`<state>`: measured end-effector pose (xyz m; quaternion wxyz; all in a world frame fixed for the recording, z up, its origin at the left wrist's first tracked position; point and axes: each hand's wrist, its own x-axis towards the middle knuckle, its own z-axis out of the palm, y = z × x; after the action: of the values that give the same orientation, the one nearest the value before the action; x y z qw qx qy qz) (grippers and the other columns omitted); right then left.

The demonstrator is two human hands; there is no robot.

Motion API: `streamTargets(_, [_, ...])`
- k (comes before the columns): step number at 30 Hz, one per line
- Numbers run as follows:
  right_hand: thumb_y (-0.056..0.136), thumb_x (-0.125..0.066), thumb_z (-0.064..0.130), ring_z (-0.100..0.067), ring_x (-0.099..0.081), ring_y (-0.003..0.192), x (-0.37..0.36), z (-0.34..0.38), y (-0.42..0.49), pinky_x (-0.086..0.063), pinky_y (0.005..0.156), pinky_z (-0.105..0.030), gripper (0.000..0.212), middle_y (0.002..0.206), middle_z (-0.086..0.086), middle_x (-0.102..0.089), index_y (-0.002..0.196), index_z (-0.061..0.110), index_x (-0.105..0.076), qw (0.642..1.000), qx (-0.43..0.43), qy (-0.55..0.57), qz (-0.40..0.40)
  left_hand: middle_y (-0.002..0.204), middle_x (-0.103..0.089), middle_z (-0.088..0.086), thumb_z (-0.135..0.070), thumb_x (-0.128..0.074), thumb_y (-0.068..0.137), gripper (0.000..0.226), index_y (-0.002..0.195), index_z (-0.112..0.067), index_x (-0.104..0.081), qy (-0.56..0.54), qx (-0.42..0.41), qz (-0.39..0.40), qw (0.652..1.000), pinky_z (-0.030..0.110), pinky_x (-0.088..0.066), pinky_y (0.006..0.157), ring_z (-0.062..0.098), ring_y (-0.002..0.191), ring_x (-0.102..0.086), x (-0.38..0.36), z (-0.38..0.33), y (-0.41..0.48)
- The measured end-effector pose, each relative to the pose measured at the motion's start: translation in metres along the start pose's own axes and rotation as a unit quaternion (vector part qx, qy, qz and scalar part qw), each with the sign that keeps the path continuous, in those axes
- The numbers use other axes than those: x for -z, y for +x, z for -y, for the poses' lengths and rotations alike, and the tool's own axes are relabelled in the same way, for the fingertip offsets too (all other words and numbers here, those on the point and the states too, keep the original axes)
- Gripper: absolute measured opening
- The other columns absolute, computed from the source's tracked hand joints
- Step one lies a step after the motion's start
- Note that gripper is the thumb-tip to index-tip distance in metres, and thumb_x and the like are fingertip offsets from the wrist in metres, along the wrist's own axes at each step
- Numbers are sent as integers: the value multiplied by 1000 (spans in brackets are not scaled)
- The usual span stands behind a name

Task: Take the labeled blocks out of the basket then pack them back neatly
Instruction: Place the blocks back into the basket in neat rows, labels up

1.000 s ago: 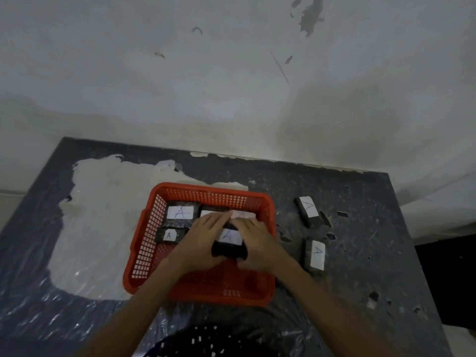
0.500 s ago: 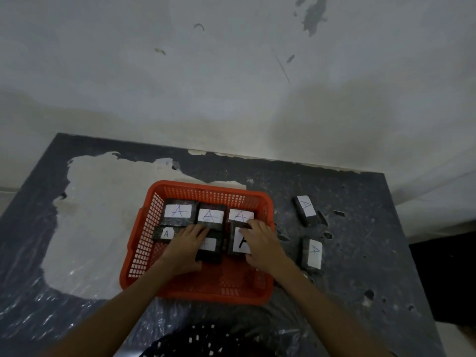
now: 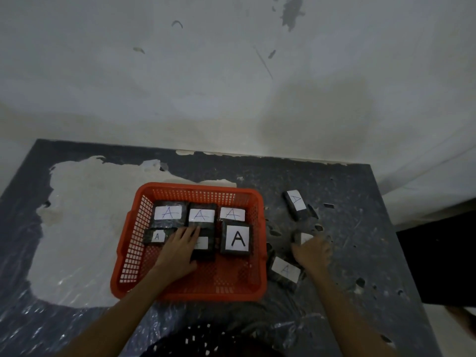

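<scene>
**Packing the basket: three blocks left outside**

Your left hand [image 3: 180, 249] lies flat and open inside the orange plastic mesh basket [image 3: 128, 258] at the middle of the frame, fingers spread over a dark block with a white paper label [image 3: 204, 244] in the second row. Six blocks sit in the basket: three side by side along the far wall, three in front of them, the one with the bold black A [image 3: 237, 238] nearest the right wall.

Your right hand [image 3: 313, 249] is out on the dark speckled worktop [image 3: 360, 253] right of the basket, curled over another labeled block [image 3: 304, 238]; whether the grip has closed cannot be told. One more block [image 3: 284, 271] lies just beside the basket's right wall, and another [image 3: 296, 204] further up the frame.

The blocks look rigid and flat-sided, likely wrapped in glossy film, so expect them to be somewhat slippery. Pinch each across its short sides, thumb opposite fingers, label up. Judging by the open floor at the near side of the basket, a third row should fit there.
</scene>
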<state>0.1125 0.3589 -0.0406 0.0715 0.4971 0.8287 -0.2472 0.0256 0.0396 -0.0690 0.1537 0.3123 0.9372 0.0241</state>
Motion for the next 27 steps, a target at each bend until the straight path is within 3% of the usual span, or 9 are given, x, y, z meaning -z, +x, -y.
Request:
streamTargets(4, [71,-74,34,-42,-49,114,-7,-24,11,-46,93,-51,80,126,-27,-49,130,-2,-33,997,46,-30,58,140,-43,15,-32,-71,65,88,139,-5,-32,-7,-21,7,1000,49,-40,100,34,126,-40,1,2,-1])
streamTargets(8, [68,-76,36,-36,-56,104,7,-11,2,-49,84,-44,75,115,-20,-57,126,2,-42,997,70,19,13,142,-41,13,-33,-70,67,87,140,-8,-30,-21,-43,1,999,48,-36,103,32,129,-37,1,7,-1])
streamTargets(11, [66,-76,35,-28,-58,99,26,9,-10,-52,83,-45,71,114,-12,-60,125,11,-44,979,177,92,-42,142,-40,12,-37,-70,66,88,140,-11,-29,-28,-51,-6,998,48,-35,103,31,129,-36,-1,11,0])
streamTargets(13, [66,-79,29,-19,-56,97,38,24,-25,-51,80,-35,72,112,-2,-57,127,13,-45,951,283,117,-42,142,-40,11,-41,-67,66,89,141,-12,-28,-37,-58,-16,997,48,-34,103,31,129,-35,-2,11,0])
streamTargets(15, [66,-80,23,-11,-49,99,46,40,-53,-41,83,-21,74,112,4,-48,130,12,-44,914,396,89,-12,141,-42,10,-42,-67,65,88,140,-13,-30,-31,-62,-24,997,46,-36,102,29,128,-37,-2,10,1])
streamTargets(18, [70,-74,24,-18,-41,116,32,52,-90,-36,99,-29,72,125,-4,-50,133,10,-42,842,530,-38,93,145,-35,10,-40,-65,70,87,142,-13,-25,-33,-49,-13,998,45,-31,107,28,131,-31,-1,5,4])
streamTargets(20, [73,-71,30,-24,-40,121,7,54,-99,-37,103,-41,70,131,-9,-50,133,8,-42,798,562,-154,155,148,-29,8,-38,-65,74,87,144,-12,-20,-35,-33,1,999,43,-26,110,27,134,-26,0,1,5])
streamTargets(22, [74,-72,30,-28,-39,119,-17,57,-100,-35,104,-43,70,131,-14,-48,131,4,-41,758,569,-260,182,148,-28,8,-35,-66,75,87,144,-12,-19,-29,-28,1,999,42,-26,110,27,133,-25,3,0,6])
streamTargets(27, [68,-77,17,-35,-44,113,-42,64,-93,-42,95,-45,65,125,-20,-48,123,-1,-47,707,611,-335,123,148,-28,9,-29,-67,75,85,144,-11,-20,-24,-34,1,999,43,-27,109,28,133,-26,4,0,6])
